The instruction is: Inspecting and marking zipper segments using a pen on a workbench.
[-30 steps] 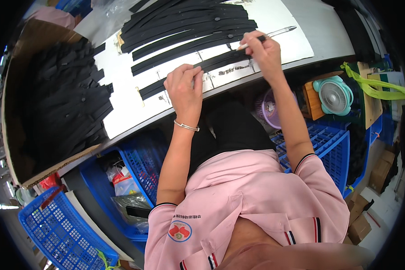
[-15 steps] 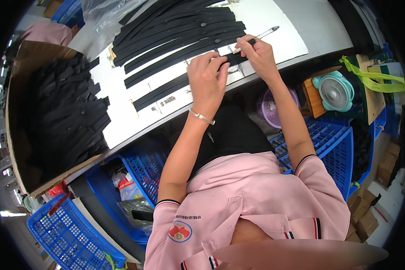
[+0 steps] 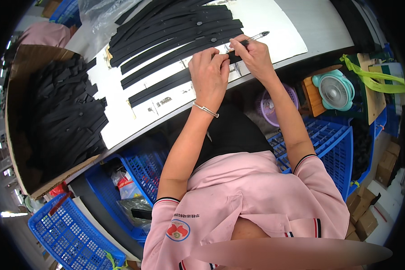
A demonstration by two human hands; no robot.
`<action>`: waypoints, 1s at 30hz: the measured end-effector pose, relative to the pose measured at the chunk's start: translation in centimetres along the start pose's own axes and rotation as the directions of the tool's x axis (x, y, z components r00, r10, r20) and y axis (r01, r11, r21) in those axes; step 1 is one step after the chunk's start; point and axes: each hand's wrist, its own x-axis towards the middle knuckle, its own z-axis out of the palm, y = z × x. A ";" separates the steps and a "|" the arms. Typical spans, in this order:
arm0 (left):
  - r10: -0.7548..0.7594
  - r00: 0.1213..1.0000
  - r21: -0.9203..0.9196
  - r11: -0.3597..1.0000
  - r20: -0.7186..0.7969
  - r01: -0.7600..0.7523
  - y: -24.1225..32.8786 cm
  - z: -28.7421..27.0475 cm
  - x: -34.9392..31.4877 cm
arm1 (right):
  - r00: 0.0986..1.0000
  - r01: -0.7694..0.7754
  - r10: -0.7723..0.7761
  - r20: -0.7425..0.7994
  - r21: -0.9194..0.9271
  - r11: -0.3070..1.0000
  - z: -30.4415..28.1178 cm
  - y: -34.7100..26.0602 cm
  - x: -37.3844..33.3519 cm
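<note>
My left hand (image 3: 209, 74) lies over the right end of a black fabric strip (image 3: 159, 88) on the white board (image 3: 121, 123). Its fingers are curled and pressed down on the strip, with the thumb close to the fingertips. Beside it, my right hand (image 3: 254, 57) grips a pen (image 3: 258, 36). The pen slants, its clear end up to the right and its other end low near my left fingertips. That low end is partly covered by my fingers. More black strips (image 3: 175, 33) lie in rows farther back on the board, some bearing small round dark pieces.
A cardboard box (image 3: 20, 117) at the left holds a heap of black strips (image 3: 58, 117). Clear plastic (image 3: 105, 22) lies at the back. Blue crates (image 3: 337, 148) stand below the table, near a teal fan (image 3: 333, 90) and a purple basket (image 3: 296, 96). Another person's pink clothing (image 3: 45, 33) shows far left.
My right hand and the pen have shifted slightly left, closer to my left hand. My left thumb has drawn nearer its fingers. The strips appear a little farther left in view.
</note>
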 end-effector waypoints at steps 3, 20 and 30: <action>-0.002 1.000 0.004 1.000 -0.003 0.002 0.0 0.1 0.0 | 0.998 -0.060 0.057 0.040 0.084 0.995 -0.7 0.3 -0.2; 0.004 0.992 0.143 0.990 0.127 -0.023 -0.9 -0.2 0.6 | 0.994 -0.096 0.083 0.069 0.206 0.974 -1.4 1.4 -0.8; -0.109 0.993 0.353 0.928 -0.052 0.121 -11.2 -8.7 1.7 | 0.990 -0.135 0.141 -0.008 0.264 0.955 -1.2 0.2 -0.6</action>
